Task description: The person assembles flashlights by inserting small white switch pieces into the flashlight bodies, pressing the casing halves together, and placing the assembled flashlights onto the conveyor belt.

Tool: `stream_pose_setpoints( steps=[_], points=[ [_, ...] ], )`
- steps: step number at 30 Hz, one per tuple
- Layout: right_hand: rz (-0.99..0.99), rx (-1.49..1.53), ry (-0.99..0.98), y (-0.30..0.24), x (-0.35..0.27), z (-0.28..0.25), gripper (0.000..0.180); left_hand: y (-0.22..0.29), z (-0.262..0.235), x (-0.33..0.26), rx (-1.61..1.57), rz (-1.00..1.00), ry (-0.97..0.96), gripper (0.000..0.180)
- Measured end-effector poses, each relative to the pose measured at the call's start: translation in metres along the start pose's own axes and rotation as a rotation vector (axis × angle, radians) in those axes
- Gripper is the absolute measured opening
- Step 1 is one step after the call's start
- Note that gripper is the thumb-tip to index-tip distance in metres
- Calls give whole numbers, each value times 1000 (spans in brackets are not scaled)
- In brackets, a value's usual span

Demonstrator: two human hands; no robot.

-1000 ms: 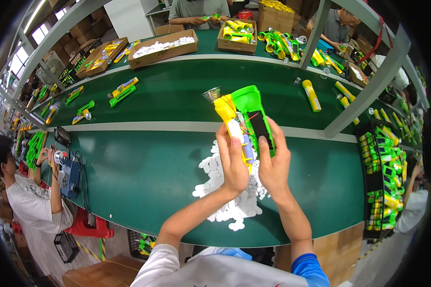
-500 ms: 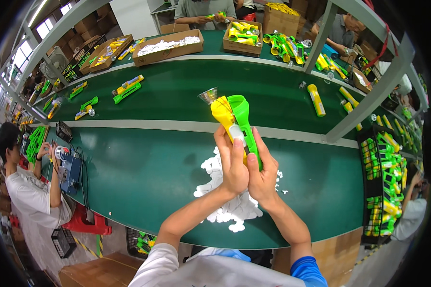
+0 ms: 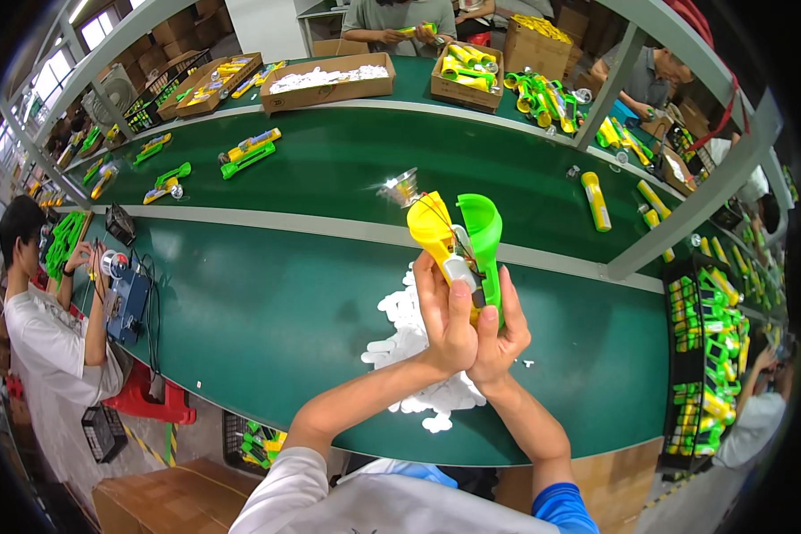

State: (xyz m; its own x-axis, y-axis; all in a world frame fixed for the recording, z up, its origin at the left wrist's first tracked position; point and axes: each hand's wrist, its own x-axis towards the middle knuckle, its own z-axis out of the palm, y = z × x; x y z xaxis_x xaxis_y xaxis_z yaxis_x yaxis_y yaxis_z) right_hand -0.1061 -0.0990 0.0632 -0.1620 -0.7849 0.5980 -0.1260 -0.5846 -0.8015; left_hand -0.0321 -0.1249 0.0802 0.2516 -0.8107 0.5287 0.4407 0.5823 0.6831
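Above the green bench, my left hand (image 3: 449, 329) grips the yellow half of a flashlight shell (image 3: 431, 230), which carries a white part and thin wires. My right hand (image 3: 500, 343) is closed on the green half of the shell (image 3: 482, 233). The halves stand apart at their flared tops and come together near my palms. Wires run between them, and a clear reflector cup (image 3: 400, 187) sticks out to the upper left of the yellow half. Beneath my wrists lies a pile of small white plastic pieces (image 3: 400, 343), partly hidden by my arms.
Beyond a metal rail (image 3: 329, 227) runs a green conveyor belt (image 3: 329, 169) with several flashlight parts. A black crate (image 3: 685, 400) of green and yellow shells stands at the right. To the left, a co-worker (image 3: 58, 307) sits beside a blue device (image 3: 126, 303). A cardboard box of white pieces (image 3: 329, 92) is at the back.
The two shell halves have spread apart at their tops, showing the wires inside. My hands have shifted slightly right and down, and the view has tilted a little.
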Motion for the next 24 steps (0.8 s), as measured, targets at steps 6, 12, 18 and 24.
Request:
stream_pose_setpoints(
  steps=[6,12,18,24],
  points=[
    [14,118,29,-2,-1,5,44,3,-1,-1,28,10,-25,48],
    [71,173,-22,2,0,2,45,1,-2,-2,83,10,-31,47],
    [127,182,30,-3,3,4,45,-3,-1,-1,82,30,-59,48],
    [258,328,-42,-13,10,2,45,1,-7,2,150,25,-115,49]
  ],
)
